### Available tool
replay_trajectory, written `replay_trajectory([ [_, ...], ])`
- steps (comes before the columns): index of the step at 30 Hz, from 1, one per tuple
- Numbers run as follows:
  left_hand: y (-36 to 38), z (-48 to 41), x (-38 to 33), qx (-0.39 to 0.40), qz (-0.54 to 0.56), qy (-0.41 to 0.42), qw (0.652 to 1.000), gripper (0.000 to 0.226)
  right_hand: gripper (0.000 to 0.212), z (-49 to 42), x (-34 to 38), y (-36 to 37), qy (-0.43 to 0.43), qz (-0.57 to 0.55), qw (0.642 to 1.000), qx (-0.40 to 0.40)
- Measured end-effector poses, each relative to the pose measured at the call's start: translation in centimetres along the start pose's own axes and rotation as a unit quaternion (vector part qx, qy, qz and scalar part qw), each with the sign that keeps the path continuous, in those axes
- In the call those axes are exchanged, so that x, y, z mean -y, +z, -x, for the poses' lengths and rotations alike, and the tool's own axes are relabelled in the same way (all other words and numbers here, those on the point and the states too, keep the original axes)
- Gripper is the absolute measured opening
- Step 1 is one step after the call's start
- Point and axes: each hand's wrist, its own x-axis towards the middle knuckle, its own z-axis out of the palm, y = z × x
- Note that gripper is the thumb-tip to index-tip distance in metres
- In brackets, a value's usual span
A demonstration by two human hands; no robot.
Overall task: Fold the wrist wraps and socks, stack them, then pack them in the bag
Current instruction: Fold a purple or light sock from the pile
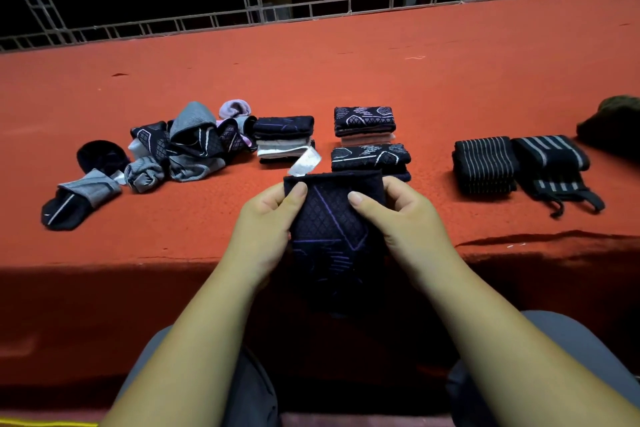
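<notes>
At centre frame, the left hand (266, 229) and right hand (398, 222) each pinch an upper corner of a dark sock (332, 218) with purple lines, held over the red table's (415, 73) near edge. Folded sock stacks (363, 121) lie just behind; loose socks (180, 146) at left, wrist wraps (485, 165) at right.

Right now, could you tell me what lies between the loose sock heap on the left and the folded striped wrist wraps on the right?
Three folded sock stacks, in the head view.
</notes>
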Motion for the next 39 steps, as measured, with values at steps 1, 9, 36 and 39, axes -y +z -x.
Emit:
replay_trajectory([
  [1,0.2,0.0,0.1,-0.001,0.027,-0.008,1.0,0.027,0.012,0.1,0.1,0.0,0.013,-0.001,1.0,0.013],
  [9,-0.5,-0.6,0.6,0.053,0.102,-0.085,0.99,0.037,0.014,-0.4,-0.7,-1.1,0.03,0.143,0.988,0.044],
  [36,-1.9,-1.6,2.3,0.065,0.106,-0.131,0.984,0.028,0.045,-1.5,-1.2,-2.3,0.106,0.045,0.989,0.089],
  [39,-1.9,-1.7,2.3,0.07,0.12,-0.129,0.982,0.026,0.034,-1.3,-0.8,-2.2,0.108,0.041,0.99,0.08],
])
